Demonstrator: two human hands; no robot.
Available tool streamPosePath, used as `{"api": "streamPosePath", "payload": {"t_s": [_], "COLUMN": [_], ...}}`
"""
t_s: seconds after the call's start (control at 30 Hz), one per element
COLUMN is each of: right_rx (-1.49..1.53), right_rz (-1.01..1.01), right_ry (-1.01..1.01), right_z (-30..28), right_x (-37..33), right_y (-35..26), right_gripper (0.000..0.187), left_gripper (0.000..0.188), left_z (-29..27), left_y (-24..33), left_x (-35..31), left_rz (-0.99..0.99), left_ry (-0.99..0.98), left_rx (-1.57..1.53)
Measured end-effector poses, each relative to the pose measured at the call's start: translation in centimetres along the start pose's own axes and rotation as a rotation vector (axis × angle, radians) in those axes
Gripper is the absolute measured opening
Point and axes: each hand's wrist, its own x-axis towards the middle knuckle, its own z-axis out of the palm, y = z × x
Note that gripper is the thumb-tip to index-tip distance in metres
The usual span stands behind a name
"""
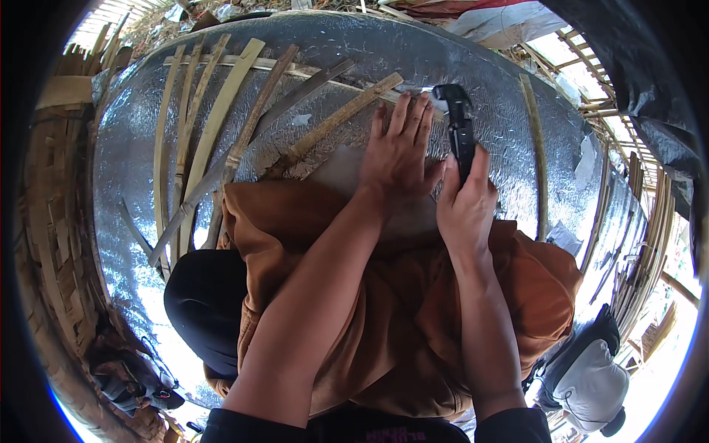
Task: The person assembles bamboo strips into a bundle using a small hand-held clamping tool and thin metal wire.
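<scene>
In front of my lap, my left hand (399, 151) lies flat with its fingers stretched out over a pale bamboo strip (340, 83) that runs across the silver foil mat. My right hand (469, 203) is closed around the handle of a short black hammer (461, 133). Its curved head is at the top, close to my left fingertips, and a shiny end points toward them. Whether the head touches anything is hard to see. A brown bamboo strip (336, 118) slants toward the far side, just left of my left hand.
Several bamboo strips (214, 133) lie fanned out on the foil mat (495, 88) to the left. Another strip (536, 155) lies to the right. Brown cloth (295, 221) covers my lap. Woven bamboo (59, 221) stands at the left; a grey-and-black bundle (591, 380) sits lower right.
</scene>
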Motion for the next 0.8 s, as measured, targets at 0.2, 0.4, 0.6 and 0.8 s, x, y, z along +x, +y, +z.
{"api": "streamPosePath", "payload": {"t_s": [0.2,0.4,0.6,0.8], "right_rx": [-0.071,0.094,-0.036,-0.061], "right_rz": [0.048,-0.008,-0.018,-0.044], "right_ry": [-0.104,0.158,-0.019,0.005], "right_z": [0.5,-0.2,0.2,0.8], "right_x": [-0.2,-0.1,-0.1,-0.2], "right_y": [0.3,-0.7,0.3,1.4], "right_gripper": [0.039,0.039,0.038,0.036], "left_gripper": [0.089,0.088,0.085,0.084], "left_z": [0.3,-0.1,-0.2,-0.3], "left_y": [-0.1,0.1,0.1,-0.1], "left_x": [-0.1,-0.1,0.2,0.1], "left_rz": [0.0,-0.008,-0.023,-0.008], "left_ry": [0.026,0.007,-0.053,-0.022], "left_rx": [-0.007,-0.023,-0.014,-0.028]}}
